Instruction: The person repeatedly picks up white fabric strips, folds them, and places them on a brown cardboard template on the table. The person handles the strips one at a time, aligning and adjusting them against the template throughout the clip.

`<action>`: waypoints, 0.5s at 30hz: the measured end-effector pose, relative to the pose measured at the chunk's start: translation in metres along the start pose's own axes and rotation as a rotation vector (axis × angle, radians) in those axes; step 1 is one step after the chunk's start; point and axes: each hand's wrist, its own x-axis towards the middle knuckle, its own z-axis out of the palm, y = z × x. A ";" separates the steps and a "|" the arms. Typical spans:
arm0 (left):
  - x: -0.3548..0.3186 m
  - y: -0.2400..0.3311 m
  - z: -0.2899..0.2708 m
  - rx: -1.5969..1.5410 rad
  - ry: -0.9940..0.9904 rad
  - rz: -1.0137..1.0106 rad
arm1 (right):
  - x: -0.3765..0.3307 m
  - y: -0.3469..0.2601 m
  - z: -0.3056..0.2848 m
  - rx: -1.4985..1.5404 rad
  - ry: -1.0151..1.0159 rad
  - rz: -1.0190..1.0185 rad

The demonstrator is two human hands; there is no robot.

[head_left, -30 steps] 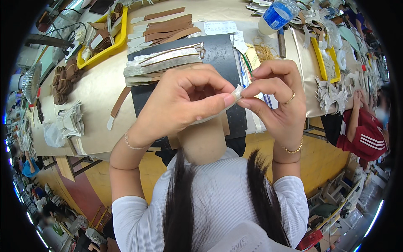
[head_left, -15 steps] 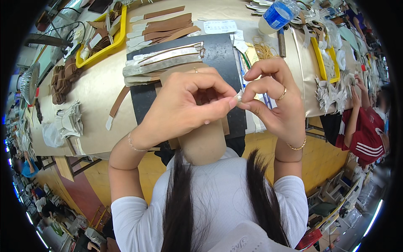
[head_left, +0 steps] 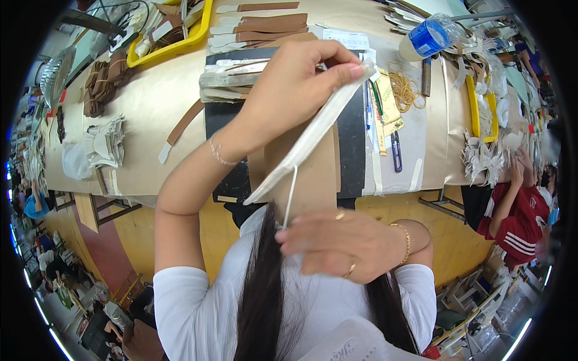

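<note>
My left hand (head_left: 301, 84) pinches the upper end of a long, flat off-white strip (head_left: 307, 138), thumb on top. The strip slants down toward my chest, its lower end free. From its lower half a thin white ribbon (head_left: 292, 195) hangs off, its bottom end at the fingertips of my right hand (head_left: 352, 243). Those fingers are closed on the ribbon and slightly blurred by motion. Behind the strip is a tan board (head_left: 322, 180) that juts from the table edge toward me.
Brown straps with pale ends (head_left: 271, 27) lie at the back, near a black mat (head_left: 352, 156). A utility knife (head_left: 396, 151), rubber bands (head_left: 406, 90) and a water bottle (head_left: 424, 39) are on the right. Yellow trays (head_left: 208, 27) stand left and right. A person in red (head_left: 515, 222) works at right.
My hands, together at a small white end before, are now apart. The left has risen with the strip stretched out below it; the right has dropped toward my chest with the thin ribbon.
</note>
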 end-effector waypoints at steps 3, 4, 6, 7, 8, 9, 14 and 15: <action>0.001 0.015 -0.005 -0.006 -0.174 -0.312 | 0.004 0.005 0.012 0.143 -0.045 -0.018; -0.001 0.006 -0.002 0.107 -0.104 -0.128 | 0.005 0.006 0.010 0.170 0.006 0.041; -0.009 0.007 -0.006 0.138 -0.034 -0.071 | 0.006 0.009 -0.001 0.227 0.102 0.159; -0.015 0.007 -0.010 0.156 0.003 -0.045 | 0.005 0.010 -0.006 0.262 0.187 0.207; -0.024 0.002 -0.017 0.149 0.077 0.019 | 0.002 0.011 -0.010 0.296 0.272 0.256; -0.039 0.003 -0.027 0.164 0.087 -0.060 | 0.002 0.011 -0.011 0.331 0.352 0.303; -0.097 0.001 -0.055 -0.117 -0.103 -0.443 | 0.004 0.018 -0.017 0.409 0.743 0.318; -0.106 0.003 -0.051 -0.166 -0.080 -0.464 | 0.004 0.021 -0.020 0.394 0.768 0.341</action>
